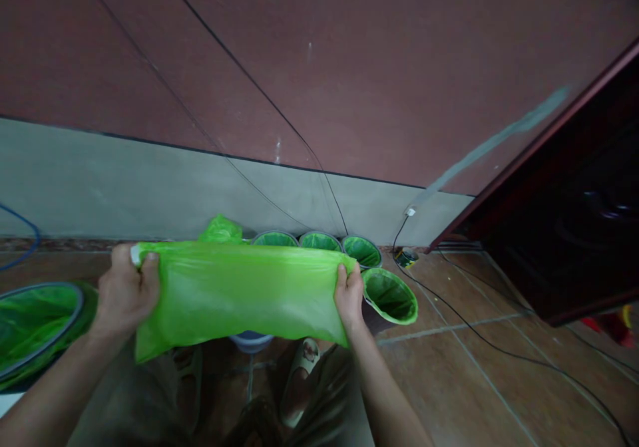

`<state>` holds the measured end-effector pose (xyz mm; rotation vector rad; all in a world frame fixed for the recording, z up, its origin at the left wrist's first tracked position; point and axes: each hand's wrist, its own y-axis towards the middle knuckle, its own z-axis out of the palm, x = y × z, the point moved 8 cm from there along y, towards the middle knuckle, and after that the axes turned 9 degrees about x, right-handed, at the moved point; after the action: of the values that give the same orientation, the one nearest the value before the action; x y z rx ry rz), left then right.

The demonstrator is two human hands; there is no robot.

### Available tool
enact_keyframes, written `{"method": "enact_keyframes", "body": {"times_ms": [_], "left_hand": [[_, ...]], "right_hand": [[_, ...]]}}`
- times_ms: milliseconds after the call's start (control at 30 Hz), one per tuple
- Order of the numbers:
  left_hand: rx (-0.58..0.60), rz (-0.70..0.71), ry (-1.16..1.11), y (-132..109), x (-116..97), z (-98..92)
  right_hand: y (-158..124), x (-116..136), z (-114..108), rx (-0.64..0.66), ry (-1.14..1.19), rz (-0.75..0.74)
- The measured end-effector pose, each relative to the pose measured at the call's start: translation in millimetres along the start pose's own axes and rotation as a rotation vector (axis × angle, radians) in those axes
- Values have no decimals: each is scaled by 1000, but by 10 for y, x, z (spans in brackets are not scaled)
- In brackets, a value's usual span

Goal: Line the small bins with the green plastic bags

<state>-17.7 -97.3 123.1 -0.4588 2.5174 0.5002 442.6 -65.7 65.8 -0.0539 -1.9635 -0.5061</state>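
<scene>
A bright green plastic bag [244, 294] is stretched flat between my two hands in front of me. My left hand [124, 294] is closed on the bag's left top corner, thumb over the edge. At the bag's right edge my right hand [348, 297] is closed on it with the fingers curled round the plastic. Under the bag the rim of a small bin [251, 342] shows on the floor between my legs, partly hidden.
Several small bins lined with green bags [319, 241] stand along the wall, one [392, 295] tilted toward me. A larger lined bin [34, 324] is at the left. Black cables [479, 340] cross the tiled floor. A dark wooden cabinet [574, 234] stands at the right.
</scene>
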Motion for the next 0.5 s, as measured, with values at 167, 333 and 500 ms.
{"method": "enact_keyframes", "body": {"times_ms": [167,333,500], "left_hand": [[94,55,96,17,-26,47],[265,23,-237,136,128,277],[557,-549,-793,-96,450,765]], "right_hand": [[-24,45,-13,24,-173,-84],[34,-145,87,81,-157,-91],[150,-562,312,184,63,53]]}}
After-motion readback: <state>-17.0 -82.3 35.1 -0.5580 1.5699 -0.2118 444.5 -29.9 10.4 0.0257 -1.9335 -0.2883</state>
